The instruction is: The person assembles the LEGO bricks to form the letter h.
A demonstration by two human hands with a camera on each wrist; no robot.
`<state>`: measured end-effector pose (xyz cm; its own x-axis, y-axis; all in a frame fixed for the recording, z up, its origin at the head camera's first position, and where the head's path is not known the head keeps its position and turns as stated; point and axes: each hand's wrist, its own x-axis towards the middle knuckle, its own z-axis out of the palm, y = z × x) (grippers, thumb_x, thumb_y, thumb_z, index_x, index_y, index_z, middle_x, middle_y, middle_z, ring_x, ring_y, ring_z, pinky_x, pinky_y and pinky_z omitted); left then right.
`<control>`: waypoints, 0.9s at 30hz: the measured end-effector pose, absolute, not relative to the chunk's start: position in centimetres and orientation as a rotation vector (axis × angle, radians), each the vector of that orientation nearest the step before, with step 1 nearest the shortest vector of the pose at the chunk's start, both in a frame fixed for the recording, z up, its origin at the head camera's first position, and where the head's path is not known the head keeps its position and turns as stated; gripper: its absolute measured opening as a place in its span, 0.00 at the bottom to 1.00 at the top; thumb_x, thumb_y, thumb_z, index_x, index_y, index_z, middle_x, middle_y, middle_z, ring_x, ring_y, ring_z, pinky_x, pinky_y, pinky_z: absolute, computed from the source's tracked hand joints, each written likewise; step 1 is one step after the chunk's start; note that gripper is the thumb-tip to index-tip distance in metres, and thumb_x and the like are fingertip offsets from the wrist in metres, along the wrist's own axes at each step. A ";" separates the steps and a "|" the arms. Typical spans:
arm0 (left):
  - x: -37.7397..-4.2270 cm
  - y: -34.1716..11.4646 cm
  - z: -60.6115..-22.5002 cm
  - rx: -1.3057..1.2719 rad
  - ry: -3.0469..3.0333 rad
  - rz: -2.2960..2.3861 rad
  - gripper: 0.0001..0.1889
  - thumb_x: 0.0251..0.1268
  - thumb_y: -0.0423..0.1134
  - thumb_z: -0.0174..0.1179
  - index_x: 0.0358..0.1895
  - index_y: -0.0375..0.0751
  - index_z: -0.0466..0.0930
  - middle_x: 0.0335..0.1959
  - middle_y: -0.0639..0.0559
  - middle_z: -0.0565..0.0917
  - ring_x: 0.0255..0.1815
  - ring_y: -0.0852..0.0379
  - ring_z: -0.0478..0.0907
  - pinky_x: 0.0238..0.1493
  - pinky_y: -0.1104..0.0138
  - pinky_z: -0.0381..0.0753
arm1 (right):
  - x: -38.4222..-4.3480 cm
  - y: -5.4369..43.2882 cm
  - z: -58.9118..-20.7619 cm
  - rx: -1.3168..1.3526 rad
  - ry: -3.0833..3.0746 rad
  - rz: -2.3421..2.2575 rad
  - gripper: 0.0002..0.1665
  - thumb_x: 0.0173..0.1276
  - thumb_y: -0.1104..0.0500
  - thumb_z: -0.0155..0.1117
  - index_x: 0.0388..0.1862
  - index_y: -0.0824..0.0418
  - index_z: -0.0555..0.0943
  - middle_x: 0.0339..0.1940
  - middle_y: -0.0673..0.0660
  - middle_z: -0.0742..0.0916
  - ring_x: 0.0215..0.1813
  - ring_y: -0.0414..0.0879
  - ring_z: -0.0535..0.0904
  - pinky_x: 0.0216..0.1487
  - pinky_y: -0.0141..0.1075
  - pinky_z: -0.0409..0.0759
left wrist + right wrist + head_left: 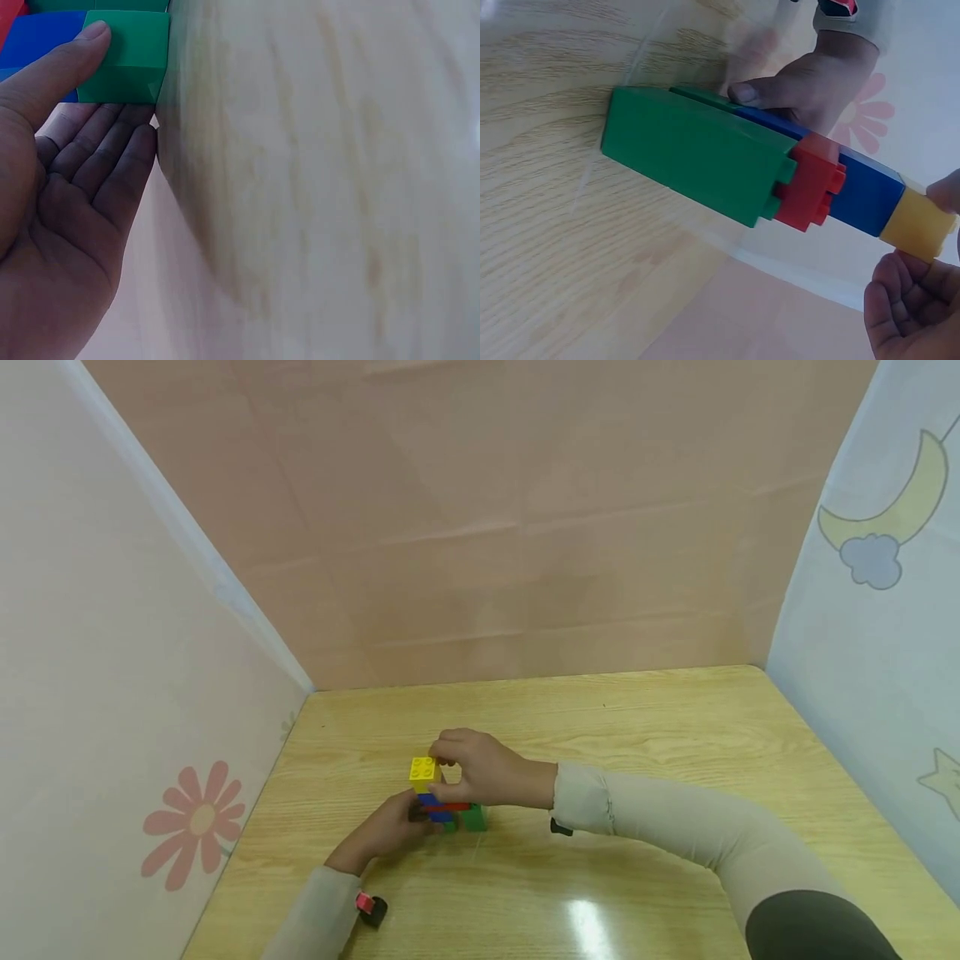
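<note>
A small tower of toy building blocks stands on the table. Its yellow block (425, 772) is on top, touching the blue block (866, 191) below, and my right hand (491, 770) pinches the yellow one between thumb and fingers. A flat red block (810, 180) lies across the middle, resting partly on a green block (690, 154) at the right. Around the tower's lower left side, my left hand (390, 827) holds the base, its thumb on a green block (124, 56) beside a blue one in the left wrist view.
The wooden table (637, 735) extends to both sides of the tower. A pink back wall (525, 527) and pale side walls enclose it, the left one printed with a flower (198, 822). Dark straps (372, 910) sit at the wrists.
</note>
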<state>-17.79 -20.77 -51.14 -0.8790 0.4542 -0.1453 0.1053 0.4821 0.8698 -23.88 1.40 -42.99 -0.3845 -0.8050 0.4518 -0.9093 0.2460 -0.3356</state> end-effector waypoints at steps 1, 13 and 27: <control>-17.9 -20.9 -51.6 0.471 2.378 1.358 0.22 0.67 0.35 0.63 0.63 0.44 0.72 0.57 0.51 0.80 0.58 0.52 0.77 0.59 0.57 0.77 | -23.8 1.4 -42.9 1.626 -2.333 0.824 0.16 0.65 0.46 0.65 0.43 0.56 0.80 0.36 0.47 0.80 0.36 0.35 0.74 0.38 0.21 0.75; -18.6 -21.9 -53.5 0.503 2.386 1.351 0.25 0.66 0.42 0.64 0.65 0.50 0.70 0.58 0.55 0.79 0.59 0.54 0.76 0.59 0.60 0.77 | -23.7 1.5 -41.9 1.637 -2.422 0.742 0.16 0.65 0.45 0.65 0.42 0.55 0.81 0.36 0.46 0.80 0.36 0.34 0.73 0.36 0.22 0.75; -18.6 -21.7 -53.5 0.515 2.399 1.351 0.24 0.66 0.44 0.64 0.64 0.50 0.70 0.58 0.55 0.79 0.59 0.54 0.76 0.60 0.60 0.76 | -23.6 1.8 -42.3 1.618 -2.430 0.782 0.17 0.65 0.45 0.65 0.43 0.55 0.80 0.36 0.46 0.80 0.37 0.37 0.75 0.37 0.22 0.75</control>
